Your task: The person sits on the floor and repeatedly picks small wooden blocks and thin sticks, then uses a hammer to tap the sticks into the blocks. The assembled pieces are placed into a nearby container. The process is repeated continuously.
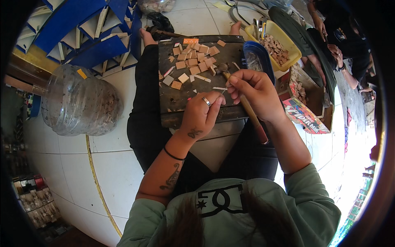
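Observation:
My left hand (200, 110), a ring on one finger, is closed in a pinch over the near part of a dark wooden board (173, 105). My right hand (257, 92) is pinched just right of it, fingertips close to the left ones. Something thin and pale shows between the two hands, too small to name. A hammer (252, 113) lies under my right hand, its head on the board and its wooden handle pointing toward me. Beyond my hands lie several small square wooden tiles (192, 62), a grey square (168, 80) and narrow white strips (201, 78).
Right of the board are a blue tray (269, 61), a yellow basin (297, 51) of wood pieces and a printed cardboard box (306, 117). On the left stand a clear plastic jug (70, 103) and blue-and-white racks (70, 24). Another person (345, 33) is at far right.

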